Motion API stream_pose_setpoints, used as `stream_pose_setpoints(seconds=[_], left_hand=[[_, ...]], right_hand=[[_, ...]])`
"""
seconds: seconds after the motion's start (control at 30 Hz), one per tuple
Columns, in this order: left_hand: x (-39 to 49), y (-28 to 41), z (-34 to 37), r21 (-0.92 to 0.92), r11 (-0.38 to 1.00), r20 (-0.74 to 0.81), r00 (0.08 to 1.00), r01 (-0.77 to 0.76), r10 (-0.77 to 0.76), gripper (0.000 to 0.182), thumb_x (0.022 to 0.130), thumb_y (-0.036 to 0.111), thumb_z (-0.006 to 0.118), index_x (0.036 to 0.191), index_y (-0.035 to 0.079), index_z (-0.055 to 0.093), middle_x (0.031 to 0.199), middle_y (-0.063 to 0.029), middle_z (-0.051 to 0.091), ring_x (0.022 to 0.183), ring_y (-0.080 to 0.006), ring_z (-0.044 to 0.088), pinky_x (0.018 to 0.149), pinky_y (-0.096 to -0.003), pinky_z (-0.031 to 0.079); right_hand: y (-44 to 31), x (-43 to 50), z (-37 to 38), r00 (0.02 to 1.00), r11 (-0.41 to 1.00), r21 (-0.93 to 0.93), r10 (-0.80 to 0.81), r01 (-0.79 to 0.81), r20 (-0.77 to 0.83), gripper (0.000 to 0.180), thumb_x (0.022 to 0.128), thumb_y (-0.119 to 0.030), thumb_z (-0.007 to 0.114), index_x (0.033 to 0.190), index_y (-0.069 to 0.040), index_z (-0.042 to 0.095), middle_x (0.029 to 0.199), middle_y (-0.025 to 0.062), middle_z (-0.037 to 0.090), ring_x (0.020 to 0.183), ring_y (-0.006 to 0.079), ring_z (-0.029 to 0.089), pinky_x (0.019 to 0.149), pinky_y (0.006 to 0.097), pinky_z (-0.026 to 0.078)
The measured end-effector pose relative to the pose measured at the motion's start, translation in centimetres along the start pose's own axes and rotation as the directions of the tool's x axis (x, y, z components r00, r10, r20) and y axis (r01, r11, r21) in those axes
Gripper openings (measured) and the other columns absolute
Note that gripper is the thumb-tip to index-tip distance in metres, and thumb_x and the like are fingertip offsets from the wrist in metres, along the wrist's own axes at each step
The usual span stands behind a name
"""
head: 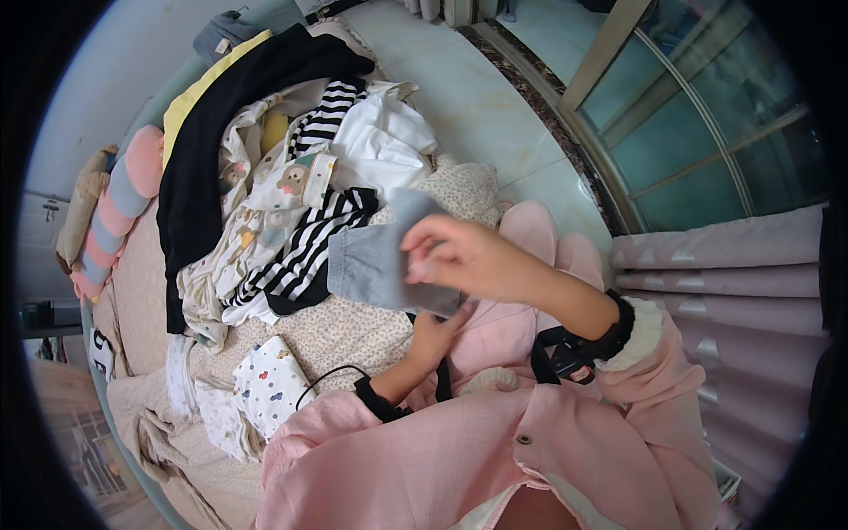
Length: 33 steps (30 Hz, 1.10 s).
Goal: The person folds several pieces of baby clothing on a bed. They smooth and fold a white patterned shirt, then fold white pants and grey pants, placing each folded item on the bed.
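Observation:
A grey garment with an elastic waistband (pixel 363 265) lies across the bed edge and my lap, partly blurred. My left hand (pixel 434 341) is at its lower edge, fingers partly hidden by the cloth. Above the garment is my right hand (pixel 450 255), blurred, its fingers curled; whether they pinch the cloth cannot be told. Just beyond lie black-and-white striped clothing (pixel 305 255), bear-print clothing (pixel 265 218) and a white garment (pixel 381 139) in a loose pile. A folded white cloth with small coloured prints (pixel 268 381) rests nearer to me, at the left.
A black garment (pixel 192 179) and a yellow one (pixel 182 109) line the far side of the bed. A striped bolster (pixel 119 212) lies at the left. A floral pillow (pixel 464 189) borders the tiled floor; a glass sliding door (pixel 682 132) and a pink curtain (pixel 735 331) stand at right.

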<state>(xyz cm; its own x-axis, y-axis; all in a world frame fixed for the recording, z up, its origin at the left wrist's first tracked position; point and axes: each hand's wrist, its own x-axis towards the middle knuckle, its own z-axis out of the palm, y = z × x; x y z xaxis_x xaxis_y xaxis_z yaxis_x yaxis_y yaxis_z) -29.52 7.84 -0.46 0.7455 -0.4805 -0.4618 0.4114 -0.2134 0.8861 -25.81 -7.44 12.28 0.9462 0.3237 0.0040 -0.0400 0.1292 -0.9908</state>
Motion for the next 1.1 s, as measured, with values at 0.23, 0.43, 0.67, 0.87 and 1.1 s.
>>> stream_pose_setpoints(seconds=[0.23,0.43,0.67,0.87,1.1], left_hand=[[0.8,-0.5,-2.3,-0.812,0.548,0.078,0.968,0.202,-0.240,0.038,0.082,0.006,0.047,0.118,-0.004,0.039,0.117,-0.0131,0.046,0.109,-0.0241,0.044,0.096,-0.0356,0.032],[0.5,0.2,-2.9,-0.827,0.491,0.160,0.952,0.273,-0.260,0.037,0.083,0.005,0.046,0.118,-0.005,0.038,0.118,-0.0146,0.046,0.107,-0.0248,0.047,0.095,-0.0350,0.035],[-0.7,1.2,-2.4,-0.828,0.440,0.302,0.938,0.347,-0.170,0.043,0.078,-0.008,0.046,0.120,-0.004,0.036,0.118,-0.0152,0.045,0.107,-0.0263,0.047,0.096,-0.0357,0.037],[-0.3,1.6,-1.0,-0.796,0.391,0.493,0.870,0.462,-0.023,0.049,0.077,-0.010,0.045,0.124,-0.003,0.031,0.121,-0.0161,0.041,0.113,-0.0278,0.043,0.099,-0.0378,0.033],[0.1,3.0,-2.5,-0.630,0.447,0.647,0.747,0.636,-0.152,0.048,0.084,0.009,0.051,0.125,-0.002,0.029,0.123,-0.0143,0.042,0.114,-0.0257,0.043,0.099,-0.0366,0.033]], right_hand=[[5.1,-0.9,-4.3,0.925,0.949,-0.079,0.276,-0.305,-0.260,0.033,0.081,-0.018,0.059,0.104,0.002,0.048,0.091,0.0082,0.056,0.080,0.0124,0.057,0.070,0.0241,0.045],[10.1,-2.9,-4.9,0.785,0.825,0.057,0.555,-0.563,-0.276,0.043,0.080,-0.025,0.060,0.109,0.004,0.046,0.092,0.0117,0.058,0.082,0.0155,0.057,0.069,0.0256,0.046],[10.2,-2.1,-2.4,0.791,0.745,0.343,0.611,-0.572,-0.008,0.052,0.081,-0.024,0.060,0.121,0.001,0.037,0.111,0.0113,0.050,0.097,0.0193,0.052,0.080,0.0315,0.045],[9.4,-3.8,-1.8,0.792,0.749,0.407,0.603,-0.523,-0.092,0.050,0.077,-0.017,0.064,0.118,0.002,0.040,0.109,0.0115,0.052,0.097,0.0209,0.053,0.077,0.0332,0.047],[10.4,-5.6,-2.5,0.743,0.711,0.471,0.650,-0.522,-0.157,0.036,0.076,-0.012,0.063,0.107,0.001,0.051,0.098,0.0089,0.057,0.087,0.0197,0.056,0.073,0.0330,0.048]])
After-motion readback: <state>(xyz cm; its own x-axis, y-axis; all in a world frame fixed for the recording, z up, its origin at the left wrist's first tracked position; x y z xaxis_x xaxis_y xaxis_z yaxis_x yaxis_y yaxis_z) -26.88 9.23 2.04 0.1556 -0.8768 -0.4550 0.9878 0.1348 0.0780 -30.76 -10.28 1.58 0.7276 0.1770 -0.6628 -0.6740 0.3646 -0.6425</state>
